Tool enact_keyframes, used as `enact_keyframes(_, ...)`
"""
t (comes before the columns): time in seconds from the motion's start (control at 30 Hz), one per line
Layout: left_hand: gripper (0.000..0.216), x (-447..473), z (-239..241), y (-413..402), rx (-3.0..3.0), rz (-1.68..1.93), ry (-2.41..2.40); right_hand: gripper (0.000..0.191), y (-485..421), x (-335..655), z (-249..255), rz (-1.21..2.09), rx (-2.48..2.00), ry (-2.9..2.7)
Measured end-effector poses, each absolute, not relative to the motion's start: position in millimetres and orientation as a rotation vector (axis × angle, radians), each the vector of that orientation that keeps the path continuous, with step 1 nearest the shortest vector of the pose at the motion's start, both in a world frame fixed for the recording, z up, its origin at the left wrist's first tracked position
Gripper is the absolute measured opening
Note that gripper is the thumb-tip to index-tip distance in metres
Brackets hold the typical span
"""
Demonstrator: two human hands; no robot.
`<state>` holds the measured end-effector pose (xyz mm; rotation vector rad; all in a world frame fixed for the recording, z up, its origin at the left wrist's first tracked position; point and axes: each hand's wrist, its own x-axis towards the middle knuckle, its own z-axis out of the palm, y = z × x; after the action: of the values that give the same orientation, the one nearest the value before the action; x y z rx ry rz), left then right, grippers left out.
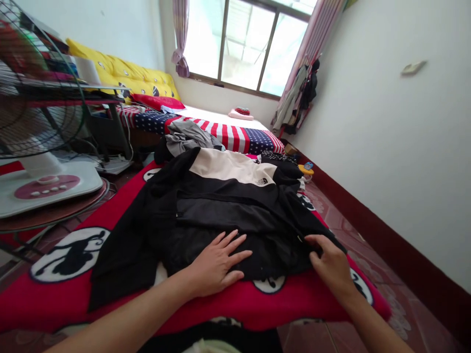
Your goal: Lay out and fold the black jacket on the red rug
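Note:
A black jacket (206, 215) with a cream chest panel lies spread on a red blanket (287, 299) with black-and-white round patterns. My left hand (217, 262) rests flat on the jacket's lower hem, fingers stretched out. My right hand (329, 262) pinches the jacket's right edge, with thumb and fingers closed on the black cloth.
A grey garment (187, 135) is heaped behind the jacket. Beyond it lies a stars-and-stripes bedsheet (235, 135) with yellow pillows (121, 73). A standing fan (33, 113) is at the left. A white wall (397, 147) and a tiled floor strip run along the right.

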<state>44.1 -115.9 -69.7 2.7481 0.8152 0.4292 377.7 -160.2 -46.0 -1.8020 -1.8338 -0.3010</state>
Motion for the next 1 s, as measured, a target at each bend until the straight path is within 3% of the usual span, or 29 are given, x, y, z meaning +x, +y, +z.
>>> enact_keyframes(0.1, 0.057, 43, -67, -118, 2.723, 0.403, 0.829, 0.018, -170, 392, -47, -0.277, -1.831, -1.904)
enact_keyframes(0.23, 0.058, 34, -67, -123, 2.650, 0.449, 0.969, 0.016, -171, 406, -57, -0.242, -1.797, -2.083)
enact_keyframes(0.4, 0.041, 0, -57, -122, 2.579, 0.747, 1.414, 0.036, -147, 395, -62, -0.422, -1.599, -2.043)
enact_keyframes(0.53, 0.060, -34, -40, -104, 2.590, 0.815, 1.944, 0.037, -130, 370, -64, -0.416, -1.613, -2.058)
enact_keyframes(0.67, 0.072, -65, -32, -84, 2.395, 0.598, 2.308, 0.042, -124, 361, -68, -0.355, -1.745, -2.045)
enact_keyframes(0.8, 0.069, -96, -26, -78, 2.114, 0.692, 2.284, 0.041, -129, 370, -63, -0.266, -1.770, -2.001)
enact_keyframes(1.0, 0.054, -143, -22, -93, 1.640, 1.133, 1.776, 0.031, -149, 395, -41, -0.029, -1.843, -1.672)
